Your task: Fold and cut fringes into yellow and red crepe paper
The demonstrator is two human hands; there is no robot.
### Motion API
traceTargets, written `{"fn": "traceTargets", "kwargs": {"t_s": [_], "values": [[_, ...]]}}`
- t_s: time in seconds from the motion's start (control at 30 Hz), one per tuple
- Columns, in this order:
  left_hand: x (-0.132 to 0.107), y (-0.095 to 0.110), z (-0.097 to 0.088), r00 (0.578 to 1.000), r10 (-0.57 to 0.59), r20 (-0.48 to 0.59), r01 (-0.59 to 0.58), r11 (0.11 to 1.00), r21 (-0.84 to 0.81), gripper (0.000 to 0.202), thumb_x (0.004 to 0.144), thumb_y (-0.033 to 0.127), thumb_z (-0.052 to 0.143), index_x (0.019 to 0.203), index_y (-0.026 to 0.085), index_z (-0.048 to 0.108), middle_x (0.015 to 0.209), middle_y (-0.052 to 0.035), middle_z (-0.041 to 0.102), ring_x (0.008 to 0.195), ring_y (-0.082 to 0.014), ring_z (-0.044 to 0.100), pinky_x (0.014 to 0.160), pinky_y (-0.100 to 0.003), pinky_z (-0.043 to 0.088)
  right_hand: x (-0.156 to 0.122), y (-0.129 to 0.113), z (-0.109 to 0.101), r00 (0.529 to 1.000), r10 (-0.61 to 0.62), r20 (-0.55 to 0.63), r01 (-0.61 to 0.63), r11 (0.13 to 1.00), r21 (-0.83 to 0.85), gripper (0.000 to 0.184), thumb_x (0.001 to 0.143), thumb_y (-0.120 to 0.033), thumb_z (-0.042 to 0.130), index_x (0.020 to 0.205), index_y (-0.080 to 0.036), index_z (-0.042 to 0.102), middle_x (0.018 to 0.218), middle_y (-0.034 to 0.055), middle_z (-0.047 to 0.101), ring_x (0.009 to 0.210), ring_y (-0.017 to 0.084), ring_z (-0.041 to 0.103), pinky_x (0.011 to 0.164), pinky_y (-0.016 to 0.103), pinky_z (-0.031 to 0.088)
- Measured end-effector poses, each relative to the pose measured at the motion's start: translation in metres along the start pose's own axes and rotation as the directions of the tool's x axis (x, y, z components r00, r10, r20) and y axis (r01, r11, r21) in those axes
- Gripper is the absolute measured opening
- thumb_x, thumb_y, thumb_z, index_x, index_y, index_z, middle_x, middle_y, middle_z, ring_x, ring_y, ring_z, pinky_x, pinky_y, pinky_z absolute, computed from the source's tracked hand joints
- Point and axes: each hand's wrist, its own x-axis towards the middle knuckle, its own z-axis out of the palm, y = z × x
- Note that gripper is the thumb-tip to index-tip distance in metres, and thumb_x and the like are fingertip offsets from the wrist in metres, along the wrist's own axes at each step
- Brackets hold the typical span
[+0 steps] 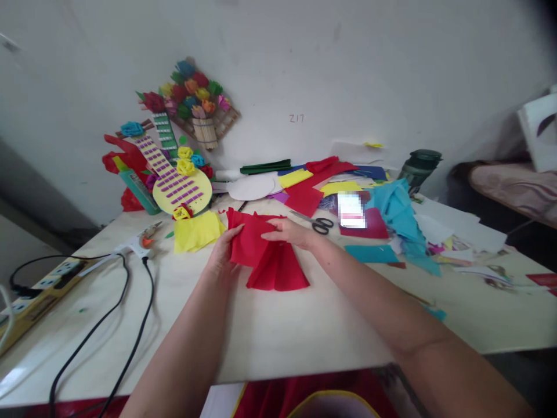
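My left hand (225,247) grips the left edge of a red crepe paper piece (251,241), thumb on top and fingers partly hidden beneath. Over its right side, my right hand (289,232) holds the paper between thumb and fingers. A fan-shaped, pleated red piece (278,270) spreads out below, overlapped by the flat one. More red paper edges show behind both hands. Just left of my left hand lies a yellow crepe paper stack (198,231). Black-handled scissors (319,224) rest beyond my right wrist.
A glue gun (137,244) and a power strip (39,296) with cables lie at left. Behind stand a paper guitar (183,191) with flowers and a glue bottle (138,188). At right are a phone (352,210), blue crepe paper (395,209), paper scraps and a dark bottle (420,168).
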Motion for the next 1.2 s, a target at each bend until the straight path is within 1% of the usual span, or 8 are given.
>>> {"fn": "traceTargets", "kwargs": {"t_s": [0.2,0.5,0.63,0.73,0.83,0.93,1.1,1.2], "values": [[0.010,-0.001,-0.012,0.995,0.084,-0.053,-0.075,0.983,0.167,0.021,0.060,0.019,0.067,0.078,0.010,0.063,0.069,-0.0089,0.066,0.057,-0.0188,0.062,0.055,-0.027,0.051,-0.010,0.005,-0.011,0.981,0.157,-0.110,-0.163,0.985,-0.054,0.028,0.064,-0.043,0.063,0.072,-0.017,0.058,0.070,0.0010,0.062,0.065,0.014,0.058,0.056,0.024,0.043],[0.013,-0.002,-0.015,1.000,-0.014,-0.010,0.017,0.906,0.423,0.030,0.056,0.030,0.072,0.077,0.012,0.063,0.073,-0.0126,0.066,0.059,-0.0221,0.062,0.050,-0.028,0.047,-0.022,-0.002,-0.067,0.954,0.290,-0.079,-0.283,0.777,-0.563,0.027,0.060,-0.040,0.065,0.052,-0.017,0.054,0.052,-0.0019,0.052,0.046,0.010,0.044,0.044,0.023,0.030],[0.015,-0.004,-0.016,0.999,0.019,-0.047,0.011,0.818,0.575,0.031,0.057,0.040,0.069,0.069,0.012,0.063,0.065,-0.0099,0.064,0.052,-0.0180,0.058,0.042,-0.023,0.039,-0.028,-0.008,-0.069,0.957,0.240,-0.162,-0.287,0.855,-0.431,0.021,0.061,-0.036,0.066,0.060,-0.017,0.059,0.060,0.0003,0.058,0.052,0.011,0.050,0.048,0.024,0.037],[0.008,-0.004,-0.005,0.999,0.048,-0.018,-0.023,0.730,0.683,0.033,0.059,0.046,0.066,0.058,0.013,0.060,0.051,-0.0043,0.058,0.042,-0.0125,0.050,0.038,-0.021,0.031,-0.030,-0.009,-0.063,0.953,0.245,-0.176,-0.277,0.942,-0.189,0.022,0.066,-0.036,0.064,0.077,-0.018,0.063,0.081,0.0049,0.065,0.069,0.016,0.058,0.060,0.026,0.044],[-0.004,0.000,0.010,0.999,0.036,0.022,-0.040,0.674,0.738,0.037,0.063,0.050,0.060,0.055,0.014,0.057,0.042,0.0004,0.048,0.040,-0.0110,0.044,0.039,-0.022,0.028,-0.029,-0.009,-0.064,0.947,0.268,-0.179,-0.297,0.940,-0.166,0.026,0.068,-0.039,0.061,0.084,-0.018,0.062,0.089,0.0067,0.065,0.074,0.017,0.059,0.062,0.026,0.045],[-0.009,0.003,0.016,0.998,0.069,0.011,-0.049,0.569,0.821,0.042,0.065,0.054,0.055,0.053,0.014,0.052,0.041,0.0025,0.044,0.040,-0.0092,0.039,0.040,-0.022,0.025,-0.029,-0.009,-0.077,0.927,0.294,-0.231,-0.365,0.845,-0.390,0.028,0.066,-0.044,0.061,0.076,-0.017,0.060,0.078,0.0048,0.064,0.065,0.014,0.056,0.054,0.023,0.042],[0.005,0.000,0.001,0.982,0.175,-0.067,-0.009,0.402,0.916,0.043,0.062,0.053,0.058,0.048,0.016,0.041,0.039,0.0056,0.034,0.038,-0.0059,0.029,0.038,-0.022,0.019,-0.029,-0.005,-0.103,0.939,0.260,-0.226,-0.342,0.633,-0.694,0.028,0.063,-0.043,0.060,0.060,-0.016,0.055,0.060,-0.0001,0.054,0.053,0.010,0.047,0.046,0.022,0.032],[0.010,-0.002,-0.007,0.984,0.159,-0.079,0.004,0.428,0.904,0.041,0.058,0.051,0.063,0.050,0.015,0.044,0.040,0.0047,0.037,0.038,-0.0064,0.033,0.038,-0.021,0.021,-0.027,-0.001,-0.106,0.949,0.252,-0.190,-0.302,0.555,-0.775,0.027,0.063,-0.043,0.059,0.058,-0.017,0.053,0.057,-0.0010,0.051,0.052,0.010,0.044,0.047,0.022,0.030]]}}
